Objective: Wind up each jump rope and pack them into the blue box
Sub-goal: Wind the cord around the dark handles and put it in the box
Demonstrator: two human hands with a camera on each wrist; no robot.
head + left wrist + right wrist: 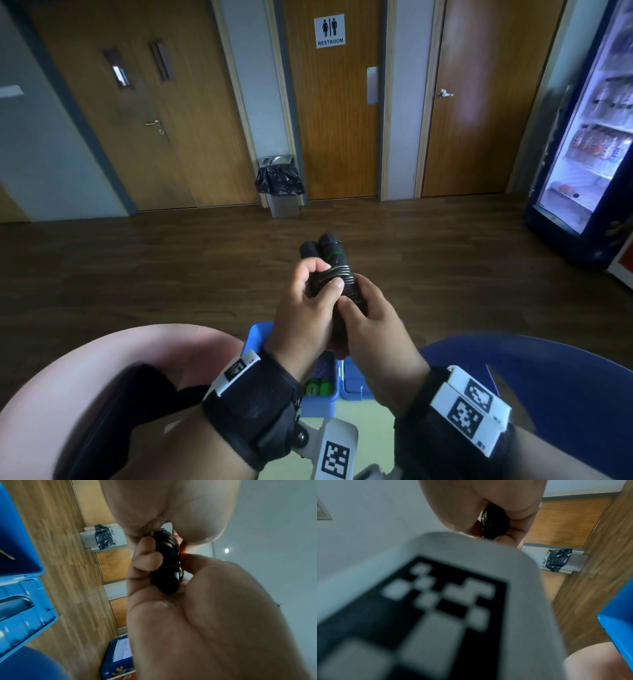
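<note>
**Inspector:** State the position of the item.

**Assistant:** The black jump rope with its cord coiled round two black handles (334, 274) is held in the air in front of the person, above the open blue plastic box (257, 337). The handle ends point away, one bearing a thin green ring.

**Inspector:** The hands?

**Assistant:** The left hand (305, 308) is clenched around the coiled bundle, thumb pressed across the windings. The right hand (375, 330) grips the same bundle from the other side, fingers curled onto the cord. The two hands touch.

**Inspector:** The box?

**Assistant:** It sits low, between a pink round seat (102, 370) and a dark blue round seat (548, 373). Green-capped items (318, 389) lie inside; possibly other rope handles, though the hands hide most of it.

**Inspector:** Surroundings?

**Assistant:** Wooden doors, one with a restroom sign (329, 31), a grey bin with a black liner (281, 185), and a lit drinks fridge (589, 137) at the right.
</note>
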